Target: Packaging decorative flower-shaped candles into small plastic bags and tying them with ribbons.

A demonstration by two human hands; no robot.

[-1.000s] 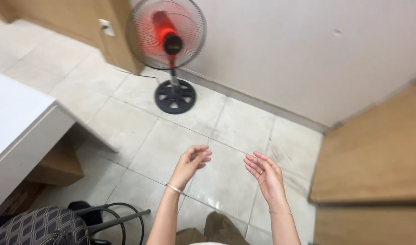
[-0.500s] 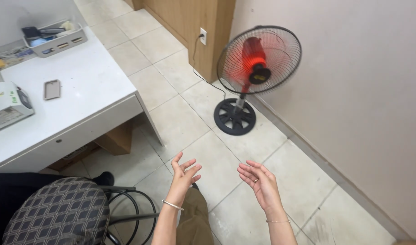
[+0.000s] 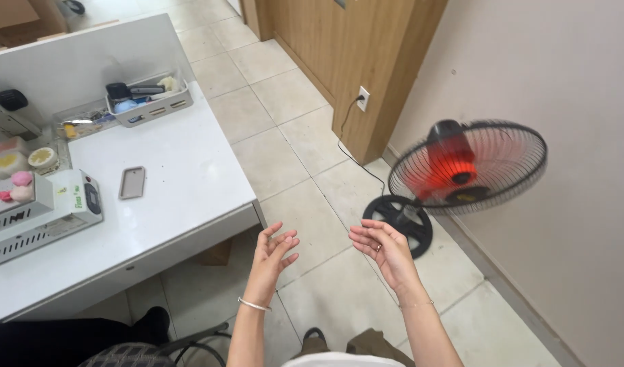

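Bright, even daylight fills the view, with soft shadows only. The desk (image 3: 182,197) top at 9 o'clock shines pale, nearly washed out. The fan (image 3: 465,166) at 3 o'clock is motion-blurred. Straight lines bow slightly near the edges.

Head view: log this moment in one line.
left hand: open, empty | right hand: open, empty | nearest: standing fan | left: white desk
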